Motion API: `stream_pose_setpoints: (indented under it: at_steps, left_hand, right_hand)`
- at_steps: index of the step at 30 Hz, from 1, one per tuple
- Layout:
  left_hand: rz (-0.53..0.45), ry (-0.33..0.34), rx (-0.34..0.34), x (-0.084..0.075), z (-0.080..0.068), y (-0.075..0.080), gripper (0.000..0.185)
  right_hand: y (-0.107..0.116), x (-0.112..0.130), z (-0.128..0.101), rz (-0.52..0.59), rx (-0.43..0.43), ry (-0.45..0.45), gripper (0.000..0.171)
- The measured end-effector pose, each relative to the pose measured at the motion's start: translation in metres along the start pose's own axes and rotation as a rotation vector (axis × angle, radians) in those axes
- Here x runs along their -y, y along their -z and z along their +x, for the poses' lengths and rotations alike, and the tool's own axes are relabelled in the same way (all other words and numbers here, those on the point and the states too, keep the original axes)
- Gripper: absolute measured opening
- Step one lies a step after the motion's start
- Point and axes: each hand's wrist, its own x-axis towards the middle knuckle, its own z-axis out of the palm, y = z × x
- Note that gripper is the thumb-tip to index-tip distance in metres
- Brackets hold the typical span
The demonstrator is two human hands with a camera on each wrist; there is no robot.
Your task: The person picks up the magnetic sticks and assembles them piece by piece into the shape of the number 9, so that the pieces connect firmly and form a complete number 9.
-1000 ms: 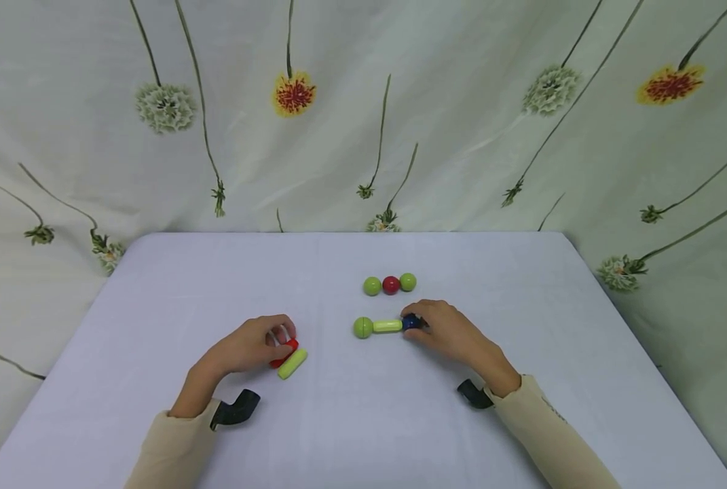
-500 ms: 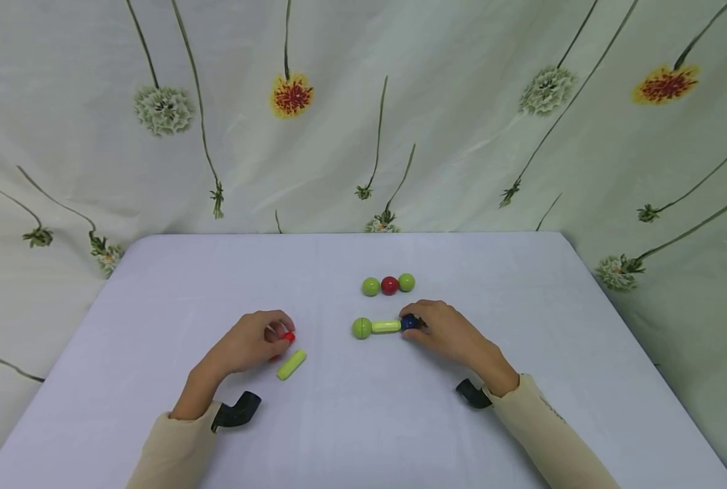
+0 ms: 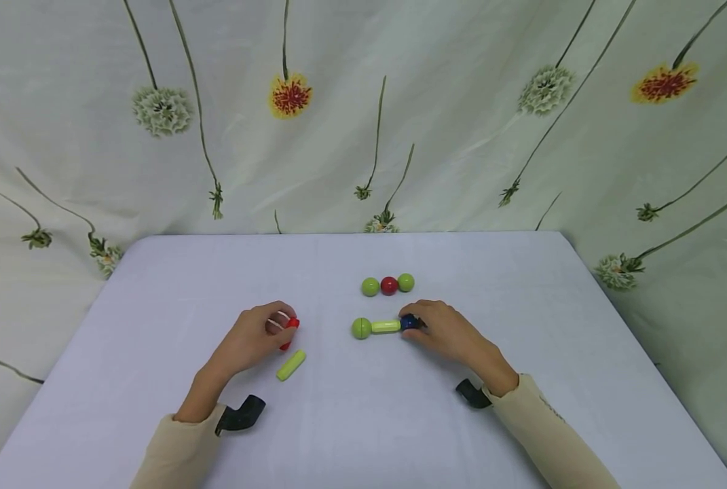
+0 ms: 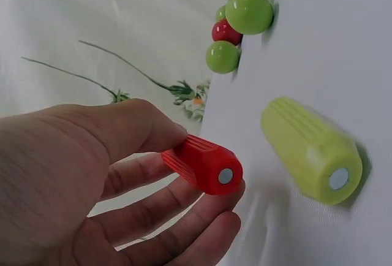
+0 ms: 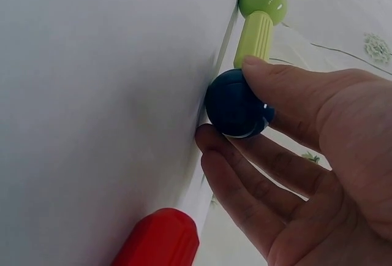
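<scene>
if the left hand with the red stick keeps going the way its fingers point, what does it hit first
Most likely the green ball on the end of the light green rod that the right hand holds by its blue ball. The left hand grips the red stick, pointing right and slightly away; depth is uncertain.

Staged tabletop (image 3: 155,285) set, floral cloth backdrop (image 3: 461,136).
</scene>
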Motion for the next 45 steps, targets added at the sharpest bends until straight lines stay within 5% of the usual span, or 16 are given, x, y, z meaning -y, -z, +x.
stream_pose_setpoints:
  at_steps: [9,26,45]
  left_hand:
    - [-0.102,-0.03,0.031,-0.015,-0.002,-0.012,0.021]
    - [-0.173,0.009,0.069,-0.031,0.001,-0.045,0.054]
    - [-0.286,0.084,0.121,-0.05,0.013,-0.074,0.061]
  right_hand:
    - [0.0,0.001,-0.002,0.012,-0.005,-0.021,0.031]
    - [-0.002,0.0,-0.002,0.003,-0.004,-0.017,0.031]
    - [0.0,0.002,0.001,-0.004,0.012,-0.019,0.031]
